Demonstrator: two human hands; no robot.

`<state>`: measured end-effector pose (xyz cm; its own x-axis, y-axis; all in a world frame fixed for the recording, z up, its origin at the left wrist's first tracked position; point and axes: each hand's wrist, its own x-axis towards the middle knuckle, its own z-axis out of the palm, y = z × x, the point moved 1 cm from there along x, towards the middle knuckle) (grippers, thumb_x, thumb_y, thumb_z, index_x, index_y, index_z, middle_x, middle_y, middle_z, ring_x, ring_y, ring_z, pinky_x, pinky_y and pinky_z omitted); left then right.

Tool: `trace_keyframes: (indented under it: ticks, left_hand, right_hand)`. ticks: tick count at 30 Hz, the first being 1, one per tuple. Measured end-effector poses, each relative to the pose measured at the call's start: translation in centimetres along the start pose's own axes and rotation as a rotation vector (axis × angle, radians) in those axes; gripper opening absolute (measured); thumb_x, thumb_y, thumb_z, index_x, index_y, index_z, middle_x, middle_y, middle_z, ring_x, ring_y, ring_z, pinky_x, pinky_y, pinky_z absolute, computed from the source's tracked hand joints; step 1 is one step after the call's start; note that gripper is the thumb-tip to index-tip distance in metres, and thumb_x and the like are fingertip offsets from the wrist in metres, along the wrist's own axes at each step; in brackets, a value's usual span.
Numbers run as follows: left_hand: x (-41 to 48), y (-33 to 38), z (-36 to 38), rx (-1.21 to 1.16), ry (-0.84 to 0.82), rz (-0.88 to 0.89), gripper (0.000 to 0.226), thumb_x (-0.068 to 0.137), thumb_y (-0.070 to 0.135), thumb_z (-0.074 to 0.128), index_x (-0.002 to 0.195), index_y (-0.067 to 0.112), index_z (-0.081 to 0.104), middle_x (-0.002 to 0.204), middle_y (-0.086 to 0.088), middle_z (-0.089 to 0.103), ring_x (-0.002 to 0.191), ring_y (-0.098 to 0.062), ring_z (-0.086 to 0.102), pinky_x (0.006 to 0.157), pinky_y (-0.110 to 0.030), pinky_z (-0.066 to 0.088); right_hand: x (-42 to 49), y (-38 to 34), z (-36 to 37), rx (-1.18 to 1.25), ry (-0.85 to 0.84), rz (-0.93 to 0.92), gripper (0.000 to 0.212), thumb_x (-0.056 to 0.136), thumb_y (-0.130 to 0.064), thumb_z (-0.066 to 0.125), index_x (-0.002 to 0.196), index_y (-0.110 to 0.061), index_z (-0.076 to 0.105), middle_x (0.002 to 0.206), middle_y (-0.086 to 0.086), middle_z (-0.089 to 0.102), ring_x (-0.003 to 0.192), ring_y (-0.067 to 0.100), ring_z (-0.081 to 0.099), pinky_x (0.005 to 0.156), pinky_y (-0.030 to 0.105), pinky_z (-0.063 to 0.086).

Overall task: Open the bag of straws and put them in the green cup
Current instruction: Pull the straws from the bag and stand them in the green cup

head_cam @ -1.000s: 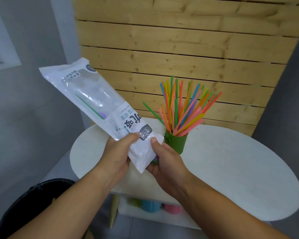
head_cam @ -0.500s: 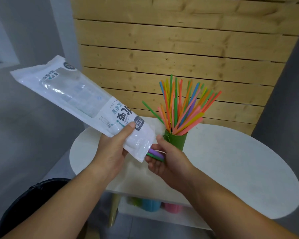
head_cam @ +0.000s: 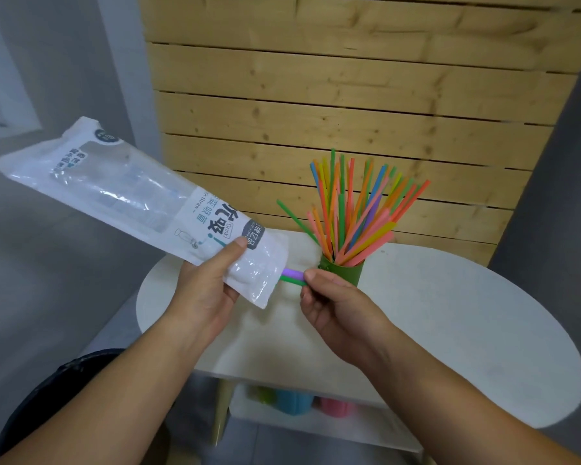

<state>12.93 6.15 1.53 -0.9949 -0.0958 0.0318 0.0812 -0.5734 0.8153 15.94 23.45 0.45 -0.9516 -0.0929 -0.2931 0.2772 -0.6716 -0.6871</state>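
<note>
Two straws (head_cam: 292, 273), one purple and one green, are sticking out of the open mouth of the bag (head_cam: 125, 196), above the tabletop (head_cam: 450, 313) near its left edge. The right hand (head_cam: 336, 307) is pinching their ends with its fingers (head_cam: 316, 275); the left hand (head_cam: 205, 290) is gripping the bag near that mouth. They are probably light, smooth and easy to bend, so a soft pinch close to the ends seems best. Behind, the green cup (head_cam: 344, 271) is holding many coloured straws (head_cam: 349, 229).
</note>
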Motion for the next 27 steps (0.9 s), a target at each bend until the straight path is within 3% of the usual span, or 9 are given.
trace_keyframes:
  ticks: [5,10,15,18,22,27]
  left_hand:
    - [-0.8,-0.5,0.8,0.023,-0.091,-0.047,0.054,0.079,0.015,0.072,0.133,0.014,0.062,0.121,-0.008,0.074,0.107,-0.023,0.072,0.094,-0.043,0.058]
    - [-1.2,-1.2,1.1,0.06,-0.145,-0.161,0.05,0.085,0.02,0.07,0.134,0.014,0.062,0.124,-0.009,0.074,0.112,-0.027,0.071,0.084,-0.038,0.061]
    - [-1.2,-1.2,1.1,0.06,-0.133,-0.168,0.041,0.094,0.016,0.063,0.134,0.014,0.062,0.124,-0.009,0.073,0.105,-0.023,0.073,0.082,-0.038,0.062]
    - [-1.0,-0.8,1.2,0.037,-0.107,-0.109,0.049,0.088,0.017,0.067,0.137,0.014,0.06,0.124,-0.007,0.073,0.108,-0.022,0.072,0.085,-0.04,0.061]
    - [-0.9,-0.4,1.1,0.005,-0.084,-0.047,0.059,0.079,0.017,0.071,0.137,0.015,0.06,0.121,-0.003,0.074,0.105,-0.018,0.073,0.084,-0.04,0.061]
    - [-0.8,-0.7,1.3,-0.006,-0.071,-0.011,0.043,0.089,0.007,0.066,0.131,0.019,0.063,0.116,0.0,0.076,0.103,-0.017,0.073,0.08,-0.037,0.062]
  right_hand:
    - [-0.3,0.0,0.3,0.139,-0.031,-0.028,0.007,0.091,0.001,0.064,0.093,0.001,0.071,0.086,0.011,0.071,0.073,0.013,0.063,0.06,0.019,0.058]
    - [0.2,0.1,-0.2,0.078,-0.053,-0.088,0.016,0.095,-0.005,0.06,0.107,0.001,0.07,0.096,0.011,0.074,0.074,0.012,0.067,0.068,0.021,0.059]
    - [0.1,-0.1,-0.5,0.065,-0.048,-0.043,0.013,0.096,-0.002,0.059,0.097,0.003,0.07,0.096,0.014,0.071,0.072,0.014,0.062,0.065,0.021,0.058]
    - [-0.1,-0.3,-0.7,0.084,-0.034,-0.011,0.016,0.095,0.0,0.059,0.085,0.004,0.071,0.091,0.014,0.067,0.068,0.015,0.059,0.062,0.021,0.057]
    - [-0.1,-0.8,-0.9,0.165,0.039,-0.04,0.006,0.093,0.001,0.061,0.093,0.002,0.067,0.076,0.009,0.066,0.066,0.013,0.06,0.06,0.021,0.057]
    - [-0.7,-1.0,-0.3,0.272,0.034,-0.047,0.012,0.09,-0.001,0.065,0.081,-0.001,0.073,0.074,0.005,0.071,0.062,0.01,0.066,0.06,0.021,0.058]
